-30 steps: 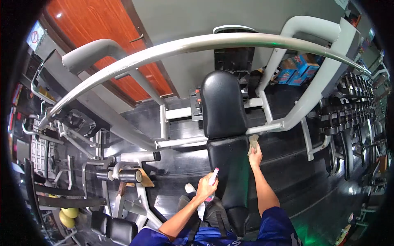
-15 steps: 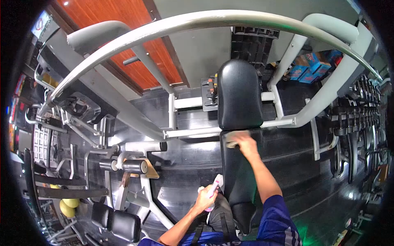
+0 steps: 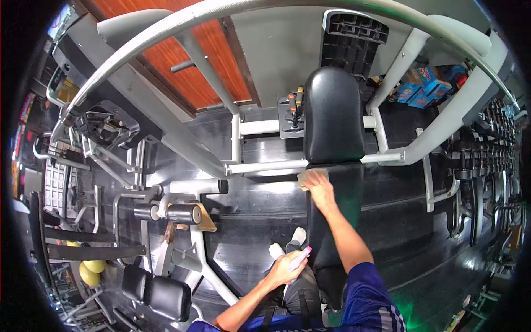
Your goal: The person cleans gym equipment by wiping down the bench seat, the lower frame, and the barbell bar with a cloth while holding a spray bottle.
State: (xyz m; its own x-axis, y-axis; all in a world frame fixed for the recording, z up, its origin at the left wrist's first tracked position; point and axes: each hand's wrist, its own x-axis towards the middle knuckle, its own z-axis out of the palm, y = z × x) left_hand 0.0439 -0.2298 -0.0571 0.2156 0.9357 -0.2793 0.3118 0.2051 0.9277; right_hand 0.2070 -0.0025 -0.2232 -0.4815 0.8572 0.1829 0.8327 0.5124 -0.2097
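Note:
My right hand (image 3: 319,189) presses a beige cloth (image 3: 305,178) against the left edge of the black padded bench seat (image 3: 344,191), just below the backrest. Its fingers lie over the cloth. Lower down, beside the seat, my left hand (image 3: 285,270) is wrapped around a white and pink bottle (image 3: 300,259), partly hidden by the fingers. The tall black backrest (image 3: 334,113) rises at the far end of the seat.
A curved metal bar (image 3: 221,6) and thick grey frame arms (image 3: 451,110) surround the bench. To the left stands a machine with foam rollers (image 3: 183,213). A dumbbell rack (image 3: 478,157) is on the right, and blue boxes (image 3: 423,87) sit behind.
My right hand and the cloth have shifted to the seat's left edge. The left hand has moved slightly right with the bottle, now tilted differently. The view has shifted a little.

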